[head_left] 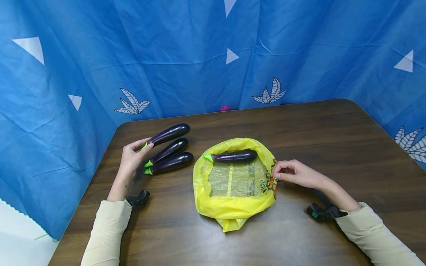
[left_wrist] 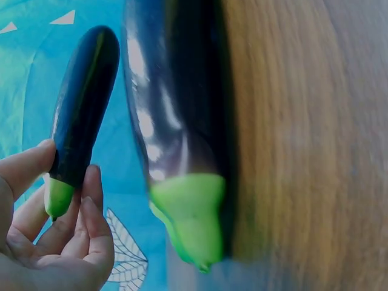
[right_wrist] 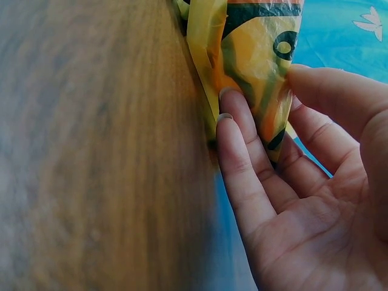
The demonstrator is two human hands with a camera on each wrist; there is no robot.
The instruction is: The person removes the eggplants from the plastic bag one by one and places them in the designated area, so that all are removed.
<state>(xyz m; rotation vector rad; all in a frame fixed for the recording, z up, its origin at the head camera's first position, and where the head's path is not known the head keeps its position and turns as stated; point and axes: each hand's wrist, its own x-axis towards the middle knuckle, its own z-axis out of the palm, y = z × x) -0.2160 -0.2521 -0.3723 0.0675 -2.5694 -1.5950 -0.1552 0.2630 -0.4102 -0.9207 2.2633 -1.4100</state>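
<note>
At the left of the head view, my left hand [head_left: 132,157] pinches a dark purple eggplant [head_left: 170,133] near its green stem end. The left wrist view shows the thumb on one side of this held eggplant [left_wrist: 85,109] and fingers on the other. Two more eggplants, a middle one [head_left: 171,150] and a nearer one [head_left: 172,163], lie side by side just below it. A yellow plastic bag [head_left: 229,207] sits wide-mouthed at mid-table, with one eggplant [head_left: 234,156] inside along its far side. My right hand [head_left: 296,173] pinches the bag's printed right edge [right_wrist: 260,66] between thumb and fingers.
Everything stands on a brown wooden table [head_left: 332,140]. Behind it and along both sides hangs a blue curtain [head_left: 186,55] with white triangles and leaf prints. Each wrist wears a black strap device, one on the left [head_left: 139,198] and one on the right [head_left: 324,213].
</note>
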